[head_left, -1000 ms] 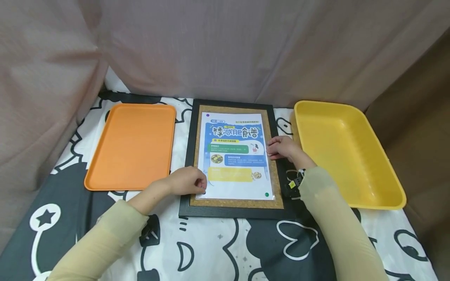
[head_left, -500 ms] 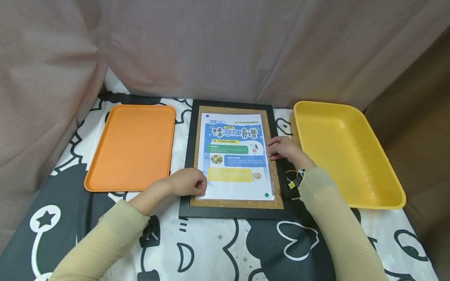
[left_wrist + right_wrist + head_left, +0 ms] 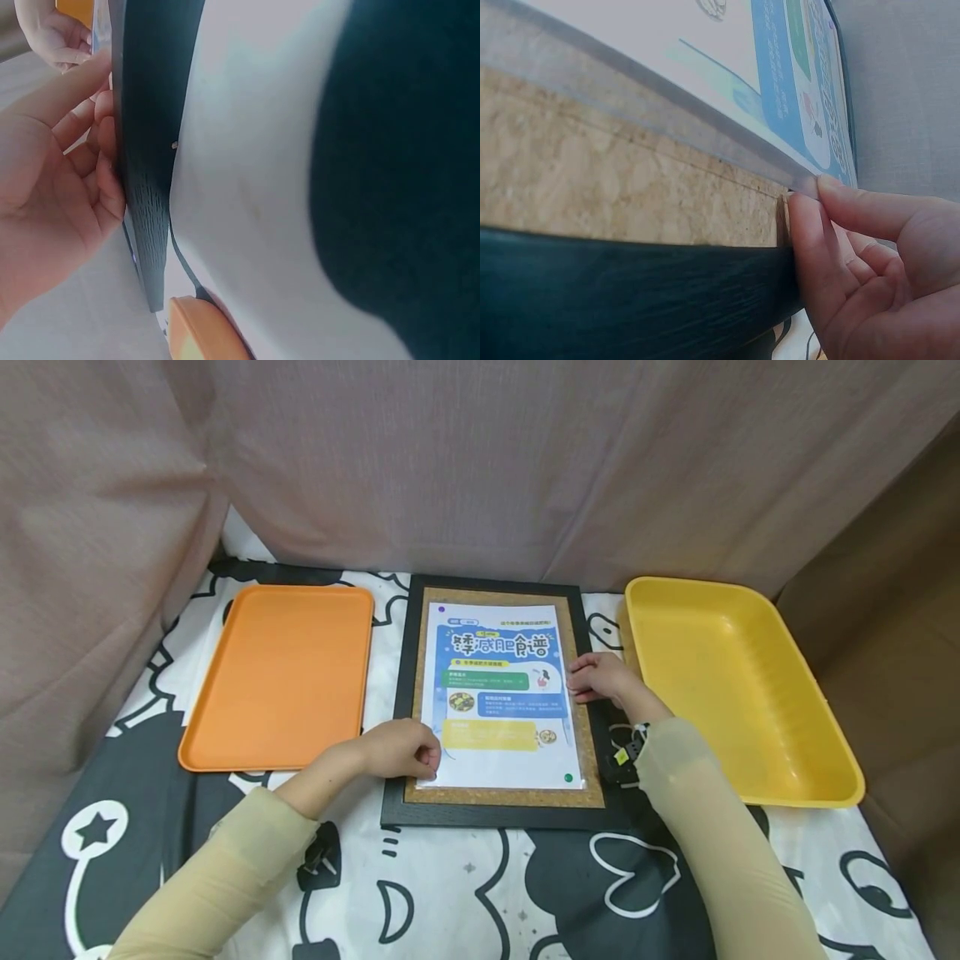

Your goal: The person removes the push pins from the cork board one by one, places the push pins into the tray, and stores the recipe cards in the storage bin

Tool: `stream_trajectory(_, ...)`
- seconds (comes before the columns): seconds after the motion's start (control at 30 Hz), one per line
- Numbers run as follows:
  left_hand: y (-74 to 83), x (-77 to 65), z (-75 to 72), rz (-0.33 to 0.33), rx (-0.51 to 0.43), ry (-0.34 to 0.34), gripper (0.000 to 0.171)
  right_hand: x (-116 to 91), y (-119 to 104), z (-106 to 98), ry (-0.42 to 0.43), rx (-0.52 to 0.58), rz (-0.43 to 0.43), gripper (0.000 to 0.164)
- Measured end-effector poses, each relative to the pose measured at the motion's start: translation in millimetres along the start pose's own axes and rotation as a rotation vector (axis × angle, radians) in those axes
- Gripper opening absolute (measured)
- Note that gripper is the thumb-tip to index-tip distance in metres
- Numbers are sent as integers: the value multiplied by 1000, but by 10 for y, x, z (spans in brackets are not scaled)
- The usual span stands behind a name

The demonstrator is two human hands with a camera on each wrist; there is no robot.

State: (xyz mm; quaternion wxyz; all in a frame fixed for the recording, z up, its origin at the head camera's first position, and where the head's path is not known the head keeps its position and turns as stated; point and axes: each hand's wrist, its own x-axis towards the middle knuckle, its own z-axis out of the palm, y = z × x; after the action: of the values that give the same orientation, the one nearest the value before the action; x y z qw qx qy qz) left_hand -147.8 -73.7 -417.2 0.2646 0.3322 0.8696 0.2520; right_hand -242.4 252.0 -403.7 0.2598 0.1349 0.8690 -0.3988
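A printed poster (image 3: 498, 768) in a clear sleeve lies on a cork board (image 3: 517, 796) with a black frame (image 3: 495, 816). Purple and green pins (image 3: 567, 777) show at its upper left and lower right corners. At the lower left corner, my left hand (image 3: 397, 750) pinches the poster with curled fingers; the fingertips are hidden behind the frame's edge in the left wrist view. My right hand (image 3: 606, 677) holds the poster's right edge between thumb and index finger, the sleeve's clear margin (image 3: 705, 112) showing beside them in the right wrist view.
Left of the board lies a flat orange tray (image 3: 281, 677). A deep yellow basin (image 3: 735, 693) stands to the right, close by my right forearm. Behind them hangs a grey-brown curtain (image 3: 480, 460); a black-and-white patterned cloth (image 3: 450, 893) covers the table.
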Motion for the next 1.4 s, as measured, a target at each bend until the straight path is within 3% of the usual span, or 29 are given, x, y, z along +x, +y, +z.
stream_trajectory(0.3,7,-19,-18,20,-1,8,16,14,1,2,-1,8,-6,37)
stream_trajectory(0.57,61,-34,3,21,63,34,17,22,-2,-11,7,0,-2,36)
stream_trajectory(1.07,-73,18,-102,49,-154,-59,9,-17,-16,11,9,-1,-1,37)
stream_trajectory(1.2,-103,3,-113,52,-202,-11,7,-9,-7,16,12,0,-3,36)
stream_trajectory(1.4,-165,-37,-196,25,-246,132,6,9,1,11,12,6,7,36)
